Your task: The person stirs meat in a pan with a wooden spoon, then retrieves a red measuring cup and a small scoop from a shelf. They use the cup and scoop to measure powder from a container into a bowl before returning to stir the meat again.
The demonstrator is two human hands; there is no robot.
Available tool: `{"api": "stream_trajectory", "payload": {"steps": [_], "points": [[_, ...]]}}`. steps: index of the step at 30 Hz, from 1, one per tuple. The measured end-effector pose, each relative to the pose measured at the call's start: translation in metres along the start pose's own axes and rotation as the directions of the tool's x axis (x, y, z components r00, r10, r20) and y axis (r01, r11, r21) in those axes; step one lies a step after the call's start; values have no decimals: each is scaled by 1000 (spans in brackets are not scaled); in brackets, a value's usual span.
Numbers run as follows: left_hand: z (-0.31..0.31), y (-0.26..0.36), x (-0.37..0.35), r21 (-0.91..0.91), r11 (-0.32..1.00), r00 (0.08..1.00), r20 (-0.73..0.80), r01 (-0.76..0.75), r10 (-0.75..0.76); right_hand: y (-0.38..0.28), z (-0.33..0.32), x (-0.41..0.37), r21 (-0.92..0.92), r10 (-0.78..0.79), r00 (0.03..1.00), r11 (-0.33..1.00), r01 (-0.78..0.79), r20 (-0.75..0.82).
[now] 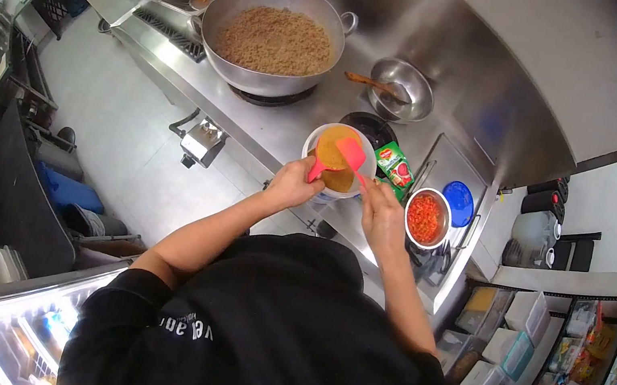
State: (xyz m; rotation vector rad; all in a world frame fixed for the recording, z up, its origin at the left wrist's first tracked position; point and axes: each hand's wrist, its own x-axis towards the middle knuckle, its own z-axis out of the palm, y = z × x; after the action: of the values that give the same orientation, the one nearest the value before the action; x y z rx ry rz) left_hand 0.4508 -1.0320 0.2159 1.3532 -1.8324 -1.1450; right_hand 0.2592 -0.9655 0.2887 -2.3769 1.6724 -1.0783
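My left hand [293, 184] is closed around the handle of a red measuring cup [318, 168], which is filled with orange-brown powder [333, 144]. In my right hand [384, 217] is a pink spatula [351, 151], its flat head lying over the powder at the cup's right side. Both are above a white tub [310, 142] with more brown powder [338, 180] inside. Behind my right hand lies a green pouch with a red picture [395, 164]. To its right stands a metal bowl of chopped red pieces [425, 218], possibly tomato.
A large pot [211, 66] of browned crumbly food sits on the burner at the back left. A steel bowl [421, 97] with a wooden-handled utensil [372, 82] stands farther right. A blue lid [457, 204] lies beside the chopped red pieces. Storage containers [504, 348] fill shelves at right.
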Motion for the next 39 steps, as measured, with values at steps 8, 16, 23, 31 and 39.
{"api": "stream_trajectory", "payload": {"steps": [8,16,23,31,39], "points": [[-14,11,-8,25,998,996,62,57,-59,5,-39,9,73,325,944,942,-328,49],[-17,3,-11,107,992,998,-11,-64,65,12,-30,4,105,333,943,937,-332,7],[-4,-12,-15,205,974,995,-21,-92,99,11,-18,-4,204,494,865,841,-501,87],[0,-17,-13,218,966,989,-22,-137,145,19,2,-11,104,199,978,976,-192,-59],[0,-16,-13,206,973,989,-82,-105,124,6,2,3,-82,105,988,992,-96,114]]}}
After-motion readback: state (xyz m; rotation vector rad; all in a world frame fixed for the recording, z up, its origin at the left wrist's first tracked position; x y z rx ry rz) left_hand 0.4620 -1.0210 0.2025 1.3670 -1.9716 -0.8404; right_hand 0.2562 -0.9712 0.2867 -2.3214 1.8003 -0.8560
